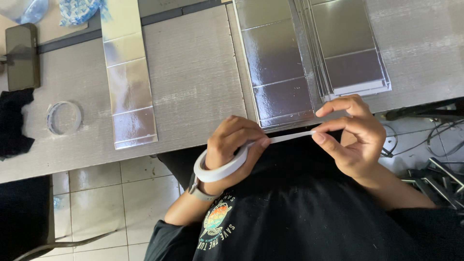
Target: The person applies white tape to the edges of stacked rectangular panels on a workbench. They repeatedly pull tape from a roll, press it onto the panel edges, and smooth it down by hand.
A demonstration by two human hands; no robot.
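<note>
Two hands stretch a strip off a white roll of narrow tape [220,170]
The left hand [232,145] grips the roll; the right hand [350,135] pinches the strip's free end, its length running left to right just below the grey wooden table [193,82] with silvery foil-faced panels [278,63]. Slack could let it twist and stick to itself

A dark rectangular phone with a blank black screen [21,56] lies at the far left edge of the grey tabletop [193,72]. Beyond it, at the top left corner, sit a clear plastic bag [29,9] and a crumpled blue-and-white patterned plastic wrapper [77,10], side by side.
</note>
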